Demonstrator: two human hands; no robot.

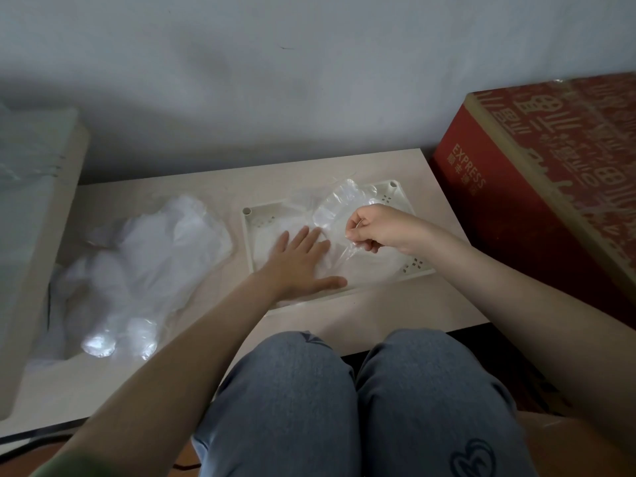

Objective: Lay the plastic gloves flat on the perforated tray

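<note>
Pinching a clear plastic glove at its edge, the right hand is held just right of the frame's centre, with thumb and forefinger closed on the film and the other fingers curled. The left hand is laid flat at the centre, its fingers straight and slightly spread, pressed on the plastic lying in the perforated tray. The glove is thus found on the tray, partly flattened under the palm, its far part crumpled toward the tray's upper right corner.

Several slips may be expected. If the pinched edge is pulled too hard, the thin film could be stretched or drawn out from under the palm. If it is released too soon, creases could be left. The glove could be lifted by clinging to skin when the palm is raised. The light tray could also be shifted on the table.

Only clear film is held in the tray; how many gloves are layered cannot be told. A loose pile of gloves lies on the table at the left of the frame, outside the tray.
</note>
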